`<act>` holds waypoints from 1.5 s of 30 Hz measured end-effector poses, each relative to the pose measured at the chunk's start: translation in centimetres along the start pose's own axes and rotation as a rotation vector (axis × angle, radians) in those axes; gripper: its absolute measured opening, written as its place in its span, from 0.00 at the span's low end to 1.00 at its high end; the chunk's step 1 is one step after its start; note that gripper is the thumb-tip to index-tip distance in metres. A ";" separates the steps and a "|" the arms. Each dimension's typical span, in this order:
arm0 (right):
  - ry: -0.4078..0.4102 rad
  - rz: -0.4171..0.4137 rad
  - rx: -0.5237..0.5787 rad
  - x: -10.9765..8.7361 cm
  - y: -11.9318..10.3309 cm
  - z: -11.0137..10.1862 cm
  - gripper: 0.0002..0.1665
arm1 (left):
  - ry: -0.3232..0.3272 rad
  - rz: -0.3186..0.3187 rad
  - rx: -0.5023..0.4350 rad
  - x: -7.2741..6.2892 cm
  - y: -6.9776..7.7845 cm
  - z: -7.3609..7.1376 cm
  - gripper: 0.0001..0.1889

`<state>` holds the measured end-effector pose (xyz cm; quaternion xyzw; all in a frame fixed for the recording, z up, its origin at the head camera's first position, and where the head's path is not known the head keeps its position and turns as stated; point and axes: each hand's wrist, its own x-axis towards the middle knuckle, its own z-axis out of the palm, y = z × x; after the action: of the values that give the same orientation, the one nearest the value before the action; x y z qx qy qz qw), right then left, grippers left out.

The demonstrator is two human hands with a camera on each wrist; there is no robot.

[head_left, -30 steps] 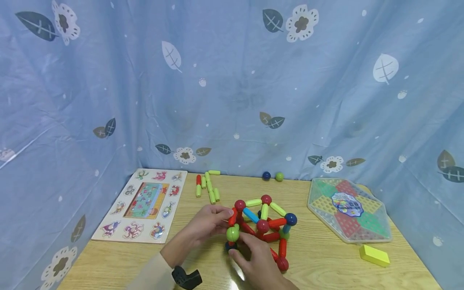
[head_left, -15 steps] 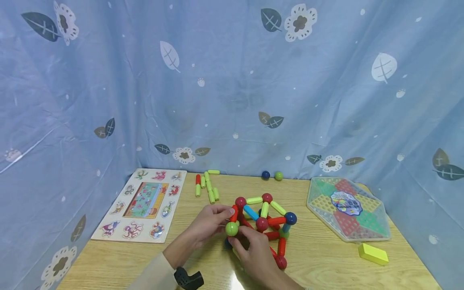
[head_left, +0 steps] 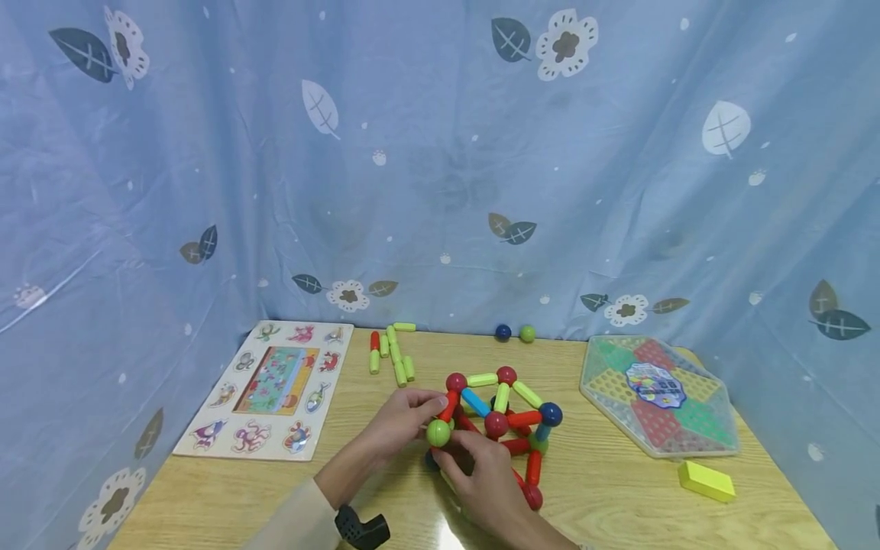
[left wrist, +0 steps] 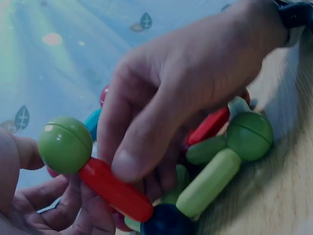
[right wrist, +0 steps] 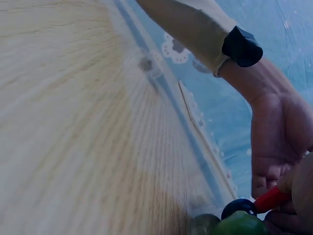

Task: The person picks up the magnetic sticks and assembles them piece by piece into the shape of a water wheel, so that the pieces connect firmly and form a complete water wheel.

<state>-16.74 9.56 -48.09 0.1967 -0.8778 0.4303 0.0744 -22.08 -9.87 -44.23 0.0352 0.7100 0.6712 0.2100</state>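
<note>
A frame of magnetic rods and balls stands on the table, with a light blue rod (head_left: 475, 402) and several red balls, one of them a red ball (head_left: 496, 424) near the middle. My left hand (head_left: 402, 420) pinches a red magnetic rod (head_left: 449, 406) at the frame's left side, by a green ball (head_left: 439, 433). My right hand (head_left: 484, 481) is just below that ball. In the left wrist view my right hand (left wrist: 171, 98) pinches another red rod (left wrist: 117, 191) between the green ball (left wrist: 65, 144) and a dark blue ball (left wrist: 168, 220). My left hand's fingers (left wrist: 58, 205) are partly cut off there.
Several loose rods (head_left: 397, 355) lie at the back left, beside a sea-animal puzzle board (head_left: 337, 325). A blue ball (head_left: 503, 332) and a green ball (head_left: 527, 334) rest by the curtain. A clear hexagonal case (head_left: 660, 393) and a yellow block (head_left: 706, 481) are at the right.
The green ball between my hands has shifted slightly up and now hides the short rod beneath it. My right hand has risen a little with it. The upper red rod's tilt has changed.
</note>
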 end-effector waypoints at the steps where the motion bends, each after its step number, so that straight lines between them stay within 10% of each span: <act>1: -0.003 -0.011 -0.014 -0.2 0.1 -0.3 0.10 | 0.003 0.004 0.006 -0.1 -0.1 -0.1 0.23; 10: -0.210 -0.267 0.183 -2.4 3.9 -7.9 0.08 | -0.035 0.114 0.151 -3.0 -1.9 -1.3 0.22; 15: 0.053 -0.121 0.094 -3.0 8.0 -11.3 0.18 | -0.074 0.163 0.322 -4.3 -3.7 -0.9 0.22; 21: 0.075 0.080 0.083 -2.9 11.2 -11.1 0.13 | 0.016 0.256 0.470 -3.8 -4.9 0.4 0.14; 35: -0.225 -0.017 0.279 -3.1 11.9 -11.7 0.09 | 0.215 0.365 0.558 -1.1 -5.1 -0.1 0.08; 40: -0.098 0.075 0.219 -2.2 11.8 -11.1 0.06 | 0.223 0.381 0.549 -0.1 -5.3 -0.3 0.07; 45: -0.059 0.129 0.244 -1.1 12.0 -10.4 0.24 | 0.214 0.361 0.524 0.8 -5.4 -0.4 0.07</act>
<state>-21.09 24.70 -50.67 0.1602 -0.8317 0.5316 -0.0038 -21.64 -10.50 -49.68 0.1427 0.8588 0.4920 -0.0044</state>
